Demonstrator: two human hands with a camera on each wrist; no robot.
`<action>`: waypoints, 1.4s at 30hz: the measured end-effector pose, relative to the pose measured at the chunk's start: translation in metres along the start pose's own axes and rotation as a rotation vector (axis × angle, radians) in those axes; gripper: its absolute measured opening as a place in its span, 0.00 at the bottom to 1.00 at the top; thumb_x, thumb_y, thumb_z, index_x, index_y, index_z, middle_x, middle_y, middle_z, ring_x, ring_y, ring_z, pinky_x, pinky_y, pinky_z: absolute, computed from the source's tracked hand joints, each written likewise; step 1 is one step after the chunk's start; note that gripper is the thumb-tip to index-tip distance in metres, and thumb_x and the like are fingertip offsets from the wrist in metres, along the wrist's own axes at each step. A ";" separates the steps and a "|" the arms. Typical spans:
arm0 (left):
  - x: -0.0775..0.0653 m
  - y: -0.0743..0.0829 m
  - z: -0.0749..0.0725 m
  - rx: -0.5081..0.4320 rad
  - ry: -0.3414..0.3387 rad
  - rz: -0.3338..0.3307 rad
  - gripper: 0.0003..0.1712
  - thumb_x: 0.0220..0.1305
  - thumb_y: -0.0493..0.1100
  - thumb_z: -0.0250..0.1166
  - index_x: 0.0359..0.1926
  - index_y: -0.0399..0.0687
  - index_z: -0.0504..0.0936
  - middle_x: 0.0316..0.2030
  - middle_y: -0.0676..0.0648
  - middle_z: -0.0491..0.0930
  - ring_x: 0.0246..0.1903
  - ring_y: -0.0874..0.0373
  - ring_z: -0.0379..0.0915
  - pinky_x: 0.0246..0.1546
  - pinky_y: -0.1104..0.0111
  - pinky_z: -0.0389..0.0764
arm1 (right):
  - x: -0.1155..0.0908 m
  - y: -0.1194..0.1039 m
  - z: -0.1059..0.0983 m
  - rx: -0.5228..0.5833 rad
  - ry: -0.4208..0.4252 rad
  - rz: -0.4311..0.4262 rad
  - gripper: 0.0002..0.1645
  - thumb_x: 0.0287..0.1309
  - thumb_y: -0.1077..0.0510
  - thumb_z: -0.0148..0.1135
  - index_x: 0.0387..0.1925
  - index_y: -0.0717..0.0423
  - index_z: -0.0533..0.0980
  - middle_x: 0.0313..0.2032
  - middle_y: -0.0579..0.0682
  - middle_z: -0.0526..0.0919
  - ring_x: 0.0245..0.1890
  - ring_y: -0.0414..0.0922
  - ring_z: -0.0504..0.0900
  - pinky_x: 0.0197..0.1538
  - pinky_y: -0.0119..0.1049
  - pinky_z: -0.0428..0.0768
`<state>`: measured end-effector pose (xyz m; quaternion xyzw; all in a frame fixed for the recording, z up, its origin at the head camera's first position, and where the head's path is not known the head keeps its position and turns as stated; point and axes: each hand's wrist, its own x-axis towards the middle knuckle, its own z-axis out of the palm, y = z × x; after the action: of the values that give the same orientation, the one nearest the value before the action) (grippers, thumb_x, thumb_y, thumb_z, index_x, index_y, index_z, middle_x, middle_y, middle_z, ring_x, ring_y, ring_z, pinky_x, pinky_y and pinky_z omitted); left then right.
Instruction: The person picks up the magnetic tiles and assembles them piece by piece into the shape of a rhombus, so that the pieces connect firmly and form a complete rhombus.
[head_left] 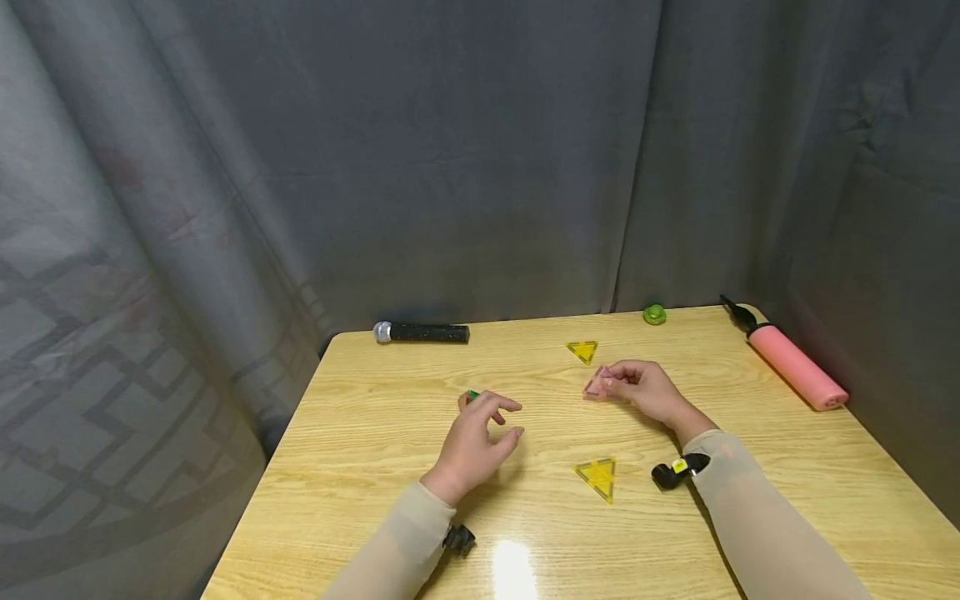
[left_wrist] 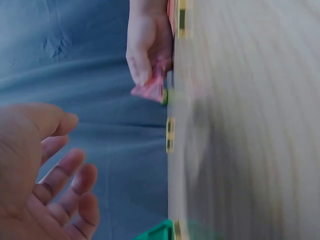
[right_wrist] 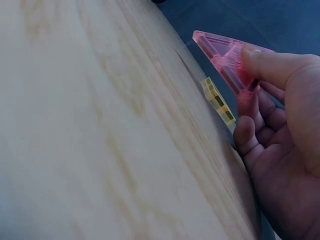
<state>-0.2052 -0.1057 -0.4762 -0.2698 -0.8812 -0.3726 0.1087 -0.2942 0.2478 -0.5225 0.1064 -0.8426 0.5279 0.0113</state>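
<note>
My right hand point(head_left: 645, 390) pinches a pink translucent triangular magnetic tile point(right_wrist: 225, 57) between thumb and fingers, held up off the table. My left hand point(head_left: 474, 442) hovers over the table with loosely bent fingers and nothing between them. Just behind it a green piece point(head_left: 472, 394) shows, mostly hidden by that hand; the left wrist view has a green corner point(left_wrist: 157, 232) at its bottom edge. One yellow triangular tile point(head_left: 582, 351) lies flat beyond the pink one. Another yellow triangular tile point(head_left: 598, 477) lies nearer, between the two forearms.
A black microphone point(head_left: 423, 332) with a silver head lies at the back left of the wooden table point(head_left: 337, 500). A small green round object point(head_left: 655, 314) sits at the back edge. Along the right edge lies a pink hand pump point(head_left: 798, 367). Grey curtains point(head_left: 465, 167) surround the table.
</note>
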 end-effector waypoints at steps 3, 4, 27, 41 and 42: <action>0.000 0.004 0.005 -0.017 -0.060 0.029 0.17 0.72 0.45 0.70 0.58 0.54 0.82 0.53 0.56 0.80 0.45 0.61 0.76 0.34 0.72 0.78 | 0.001 0.001 0.000 -0.010 0.042 -0.011 0.14 0.72 0.53 0.67 0.47 0.61 0.85 0.41 0.55 0.86 0.36 0.45 0.77 0.36 0.31 0.76; 0.000 0.005 0.007 -0.020 -0.078 0.040 0.17 0.72 0.45 0.70 0.59 0.54 0.82 0.53 0.55 0.80 0.45 0.61 0.77 0.34 0.73 0.78 | 0.002 0.001 0.000 -0.011 0.056 -0.012 0.14 0.73 0.53 0.67 0.47 0.61 0.85 0.40 0.55 0.86 0.35 0.45 0.76 0.36 0.31 0.76; 0.001 0.031 0.043 0.069 -0.394 0.180 0.24 0.72 0.52 0.70 0.65 0.59 0.79 0.58 0.60 0.75 0.59 0.66 0.72 0.63 0.72 0.74 | 0.003 0.007 0.000 -0.007 0.296 -0.058 0.15 0.72 0.50 0.67 0.40 0.61 0.85 0.29 0.53 0.83 0.26 0.41 0.74 0.29 0.29 0.74; 0.002 0.045 0.058 0.125 -0.516 0.239 0.26 0.72 0.55 0.69 0.68 0.61 0.79 0.62 0.61 0.74 0.62 0.67 0.69 0.64 0.76 0.69 | 0.004 0.010 -0.001 0.003 0.315 -0.046 0.16 0.72 0.50 0.67 0.41 0.61 0.86 0.29 0.55 0.84 0.26 0.40 0.73 0.28 0.29 0.73; 0.002 0.046 0.059 0.126 -0.521 0.247 0.26 0.72 0.55 0.69 0.68 0.61 0.79 0.62 0.61 0.75 0.61 0.68 0.69 0.64 0.76 0.69 | 0.004 0.010 -0.001 0.002 0.315 -0.042 0.16 0.72 0.50 0.67 0.41 0.61 0.86 0.30 0.55 0.84 0.26 0.40 0.74 0.28 0.29 0.73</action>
<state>-0.1812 -0.0365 -0.4889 -0.4543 -0.8614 -0.2192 -0.0601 -0.3003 0.2520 -0.5304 0.0399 -0.8275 0.5384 0.1540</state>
